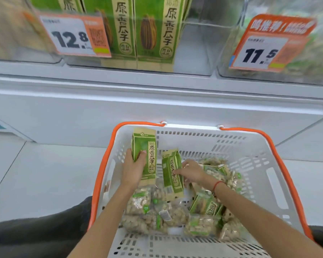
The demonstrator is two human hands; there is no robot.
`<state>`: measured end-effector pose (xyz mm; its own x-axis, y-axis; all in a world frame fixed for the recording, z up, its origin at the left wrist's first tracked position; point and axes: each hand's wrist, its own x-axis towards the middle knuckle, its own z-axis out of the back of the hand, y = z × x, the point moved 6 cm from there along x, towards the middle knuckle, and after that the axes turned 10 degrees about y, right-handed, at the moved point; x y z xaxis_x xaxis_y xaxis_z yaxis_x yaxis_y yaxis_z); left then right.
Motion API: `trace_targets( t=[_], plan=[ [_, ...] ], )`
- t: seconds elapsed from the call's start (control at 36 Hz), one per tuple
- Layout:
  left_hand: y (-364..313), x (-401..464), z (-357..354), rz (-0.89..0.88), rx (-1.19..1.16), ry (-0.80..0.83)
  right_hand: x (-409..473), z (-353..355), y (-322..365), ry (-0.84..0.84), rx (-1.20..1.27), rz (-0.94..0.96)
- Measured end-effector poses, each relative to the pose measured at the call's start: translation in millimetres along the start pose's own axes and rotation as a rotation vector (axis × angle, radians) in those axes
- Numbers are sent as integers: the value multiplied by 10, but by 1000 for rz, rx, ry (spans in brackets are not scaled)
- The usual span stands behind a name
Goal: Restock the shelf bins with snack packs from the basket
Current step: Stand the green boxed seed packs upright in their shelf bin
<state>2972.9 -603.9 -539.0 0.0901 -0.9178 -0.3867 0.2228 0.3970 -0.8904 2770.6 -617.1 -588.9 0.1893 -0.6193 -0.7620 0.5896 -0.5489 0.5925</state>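
Observation:
A white basket [250, 146] with orange handles sits in front of me, holding several clear nut packs [138, 202] and green packs. My left hand [133, 168] grips an upright green-and-tan sunflower seed pack [147, 144] above the basket's far left corner. My right hand [191, 172] pinches a second green seed pack [171, 175], tilted, just right of the first. Above, a clear shelf bin [194, 53] holds two matching seed packs [153, 30] standing on its left side.
A 12.8 price tag [73, 34] hangs on the bin to the left, and an 11.5 tag [267, 45] on the bin to the right. A white shelf ledge [157, 94] runs between the bins and the basket. My dark trouser knees flank the basket.

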Motion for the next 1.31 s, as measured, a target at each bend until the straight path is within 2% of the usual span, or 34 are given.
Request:
trace_targets(
  t=[0.08, 0.25, 0.33, 0.42, 0.53, 0.58, 0.69, 0.75, 0.81, 0.86, 1.03, 1.11, 1.17, 1.31],
  plan=[
    [-48, -28, -128, 51, -62, 33, -284, 270, 190, -106, -149, 74],
    [-181, -239, -515, 173, -168, 256, -1022, 326, 775, -385, -366, 368],
    [-455, -422, -660, 100, -365, 391, -1163, 191, 884, -459, -541, 453],
    [-594, -510, -678, 23, -423, 457, -1171, 99, 889, -335, -565, 495],
    [-605, -447, -493, -10, -477, 358, -1234, 84, 865, -16, -458, 528],
    [-685, -453, -435, -43, -425, 362, -1288, 215, 908, 5, -370, 579],
    [-984, -385, -309, -169, -297, 351, -1466, 739, 1070, -287, -92, 695],
    [-1190, -386, -278, -258, -238, 382, -1579, 896, 1157, -331, -70, 704],
    [-1396, -423, -257, -346, -168, 416, -1723, 955, 1300, -308, -171, 721],
    [-1627, -474, -237, -482, -57, 429, -1950, 987, 1517, -345, -401, 766],
    [-2431, -661, -64, -863, 177, 317, -2674, 1060, 2257, -494, -880, 943],
    [-2813, -754, 17, -996, 266, 275, -2869, 1139, 2527, -560, -952, 960],
    [-3024, -766, 84, -1024, 260, 253, -2938, 1255, 2665, -616, -968, 971],
    [-3450, -632, 356, -976, 399, 182, -3054, 1585, 2733, -739, -750, 1055]
  ],
)
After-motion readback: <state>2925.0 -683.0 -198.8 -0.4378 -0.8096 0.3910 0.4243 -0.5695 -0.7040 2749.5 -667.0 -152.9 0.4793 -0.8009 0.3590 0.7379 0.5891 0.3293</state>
